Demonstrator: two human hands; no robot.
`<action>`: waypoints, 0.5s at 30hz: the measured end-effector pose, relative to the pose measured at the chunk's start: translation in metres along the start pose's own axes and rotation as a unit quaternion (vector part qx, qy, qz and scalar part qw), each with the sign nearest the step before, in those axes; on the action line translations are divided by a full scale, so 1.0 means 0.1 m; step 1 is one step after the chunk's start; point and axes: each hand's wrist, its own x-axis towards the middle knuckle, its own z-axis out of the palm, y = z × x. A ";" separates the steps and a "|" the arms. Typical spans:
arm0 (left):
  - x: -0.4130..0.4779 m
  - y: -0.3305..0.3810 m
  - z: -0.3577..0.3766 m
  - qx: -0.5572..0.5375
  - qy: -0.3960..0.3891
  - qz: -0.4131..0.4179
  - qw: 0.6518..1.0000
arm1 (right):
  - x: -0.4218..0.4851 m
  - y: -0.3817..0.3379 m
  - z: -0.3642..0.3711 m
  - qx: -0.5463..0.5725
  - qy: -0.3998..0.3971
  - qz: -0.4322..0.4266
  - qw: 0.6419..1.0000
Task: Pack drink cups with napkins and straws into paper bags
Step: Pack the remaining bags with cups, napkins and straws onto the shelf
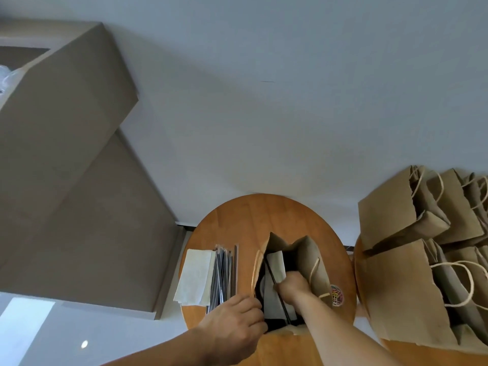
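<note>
**A:** Nearest the lens is the left hand (235, 326). Its fingers curl over the near-left rim of the open brown paper bag (309, 249), which spreads the mouth.

**B:** Right hand?

**A:** The right hand (293, 287) is down in the bag mouth, clenched round a thin black straw (270, 272) and a folded white napkin (276, 262). Both are partly inside the bag.

**B:** Step in hand?

**A:** Judged to be seating the napkin and straw. As for a cup, the interior is too dark to tell.

**B:** Supplies?

**A:** A stack of white paper napkins (194, 276) and a bundle of wrapped straws (224, 276) lie just left of the bag on the round wooden table (237, 223). Brown handled bags (412, 286) stand well apart on the right.

**B:** Next move?

**A:** Probably to loosen the right grip and lift that hand straight up — taking care not to drag the napkin out — with the rim held steady.
</note>
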 end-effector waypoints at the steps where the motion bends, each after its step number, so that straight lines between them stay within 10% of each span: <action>1: -0.02 0.00 0.00 -0.006 0.008 -0.006 1.000 | 0.02 0.00 0.04 -0.006 0.000 0.000 1.000; 10: -0.11 0.00 -0.03 -0.051 0.041 -0.096 0.993 | 0.04 0.08 0.13 -0.060 0.048 -0.012 0.997; 15: 0.13 0.06 -0.04 -0.174 0.015 -0.321 0.931 | -0.09 0.00 0.08 -0.116 0.066 -0.037 0.990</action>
